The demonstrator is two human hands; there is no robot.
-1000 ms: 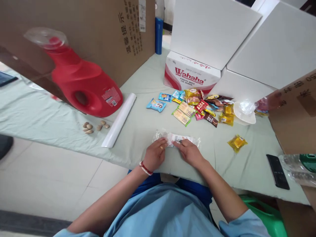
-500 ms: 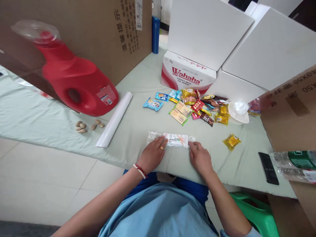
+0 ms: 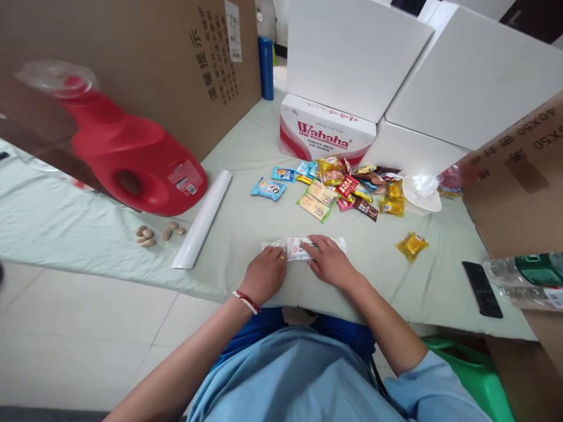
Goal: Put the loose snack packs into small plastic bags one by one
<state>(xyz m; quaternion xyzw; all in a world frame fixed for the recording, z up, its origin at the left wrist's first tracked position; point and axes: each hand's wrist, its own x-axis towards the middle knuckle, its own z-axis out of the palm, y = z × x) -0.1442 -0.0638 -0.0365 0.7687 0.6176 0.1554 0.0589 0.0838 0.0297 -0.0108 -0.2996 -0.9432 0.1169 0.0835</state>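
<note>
On the cloth in front of me lies a white packet [image 3: 297,248] with printing, in or on a clear plastic wrapper [image 3: 339,242] that sticks out at both ends. My left hand [image 3: 266,271] is at the left end, its fingers curled down and pressed together on the clear plastic; the fingertips are partly hidden. Across the packet's right half rests my right hand [image 3: 331,261], palm down, with the fingers stretched out and somewhat apart. Beyond the hands sits a pile of small snacks, with a cracker pack [image 3: 314,207] nearest.
A red jug [image 3: 145,146], a white roll [image 3: 203,221] and several brown stones [image 3: 145,235] are on the left. A Wahaha box [image 3: 326,132] stands behind the snacks. To the right are a white bowl [image 3: 423,205], a yellow packet [image 3: 412,245], a phone [image 3: 482,289] and plastic bottles [image 3: 528,274].
My right hand has moved left from the wrapper's right end onto the packet. My left hand has slid left off the packet's print to the plastic end, its fingers now more curled.
</note>
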